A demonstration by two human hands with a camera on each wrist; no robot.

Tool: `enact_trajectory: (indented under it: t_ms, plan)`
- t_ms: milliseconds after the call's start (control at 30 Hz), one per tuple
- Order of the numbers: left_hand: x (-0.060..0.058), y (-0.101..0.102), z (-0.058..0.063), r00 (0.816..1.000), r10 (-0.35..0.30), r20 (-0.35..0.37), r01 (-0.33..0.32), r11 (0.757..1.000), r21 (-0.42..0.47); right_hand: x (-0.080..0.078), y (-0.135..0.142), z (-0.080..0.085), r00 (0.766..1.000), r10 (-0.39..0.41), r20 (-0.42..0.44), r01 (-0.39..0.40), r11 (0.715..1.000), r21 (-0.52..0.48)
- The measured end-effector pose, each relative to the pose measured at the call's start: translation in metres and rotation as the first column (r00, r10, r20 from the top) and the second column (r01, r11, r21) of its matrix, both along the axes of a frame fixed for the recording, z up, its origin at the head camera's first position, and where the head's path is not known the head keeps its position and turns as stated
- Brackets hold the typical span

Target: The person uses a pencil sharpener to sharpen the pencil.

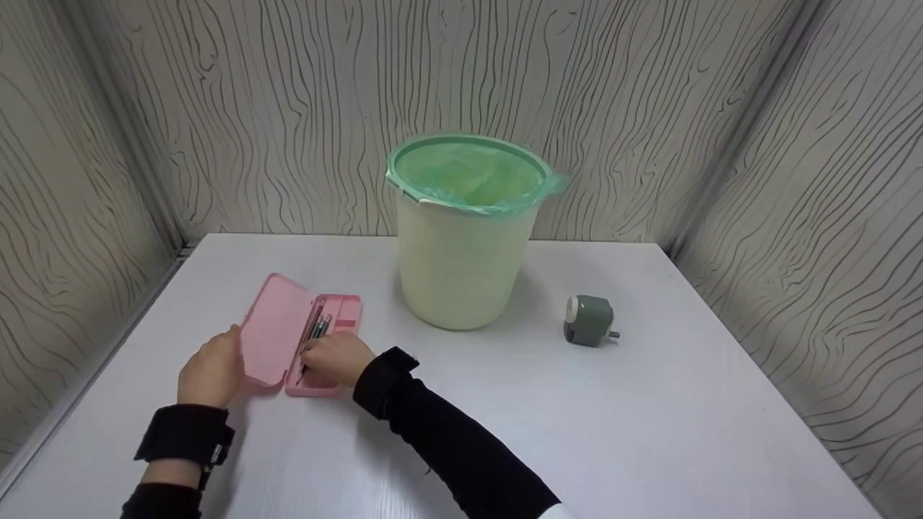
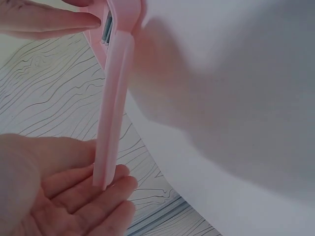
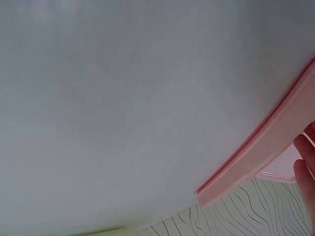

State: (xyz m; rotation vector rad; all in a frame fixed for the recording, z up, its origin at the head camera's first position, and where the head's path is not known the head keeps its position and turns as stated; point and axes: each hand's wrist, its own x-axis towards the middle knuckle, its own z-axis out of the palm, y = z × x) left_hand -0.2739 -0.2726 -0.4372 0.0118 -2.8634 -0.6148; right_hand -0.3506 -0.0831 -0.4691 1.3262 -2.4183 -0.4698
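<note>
A pink pencil case lies unfolded on the left of the table, its lid raised toward the left. My left hand holds the lid's outer edge; in the left wrist view, that edge sits between thumb and fingers. Several slim dark pencils lie lengthwise in the tray. My right hand reaches into the tray over their near ends, and its fingertips are beside them. Whether it grips one I cannot tell. In the right wrist view, the case's side wall hides part of that hand.
A cream bin with a green liner stands at the back middle. To its right sits a small grey-green crank pencil sharpener. Patterned panels enclose the white table at the back and sides.
</note>
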Motion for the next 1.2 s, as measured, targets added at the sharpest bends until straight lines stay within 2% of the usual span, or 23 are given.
enact_trajectory:
  t_ms: [400,667,933,1200]
  plan:
    - [0.001,0.002,0.002,1.000,0.002,-0.009,-0.001,1.000,0.009,-0.001,-0.007,0.000,0.998,-0.068,-0.005,0.068,0.997,-0.042]
    - [0.006,-0.004,0.002,0.999,-0.020,-0.032,0.021,0.999,0.029,0.003,-0.016,0.004,0.996,-0.080,0.037,0.083,0.993,-0.083]
    - [0.006,-0.004,0.003,1.000,-0.025,-0.018,0.025,0.999,0.028,0.002,-0.024,-0.001,0.997,-0.066,-0.031,0.064,0.997,-0.044]
    - [0.004,0.000,0.003,0.999,-0.022,-0.034,0.022,1.000,0.016,0.004,-0.026,0.001,0.993,-0.032,-0.115,0.039,0.998,0.056]
